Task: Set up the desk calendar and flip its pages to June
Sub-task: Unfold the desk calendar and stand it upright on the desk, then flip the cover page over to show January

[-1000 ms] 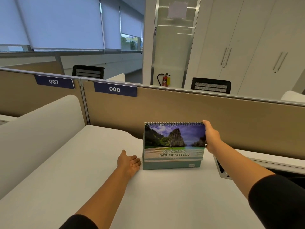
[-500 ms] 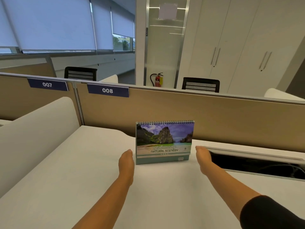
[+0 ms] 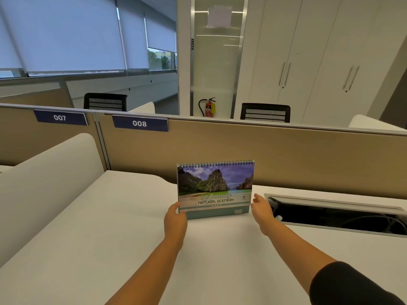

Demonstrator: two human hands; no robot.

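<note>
The desk calendar (image 3: 214,188) stands upright on the white desk (image 3: 110,238), close to the beige partition. Its spiral binding is on top and its cover faces me, showing a cliff and beach photo with the words "Amazing Natural Scenery". My left hand (image 3: 175,221) is at the lower left corner, thumb up along the left edge and palm overlapping the corner. My right hand (image 3: 261,209) is just beside the lower right edge, fingers spread; whether it touches the edge is unclear.
An open cable tray (image 3: 343,219) with a raised lid is sunk into the desk right of my right hand. The beige partition (image 3: 297,155) with label 008 (image 3: 139,123) runs behind. A white rounded side divider (image 3: 44,183) borders the left.
One second ago my right hand held the calendar's top right corner; it let go and dropped. Both hands have since moved in to the lower corners, the left now on the calendar.
</note>
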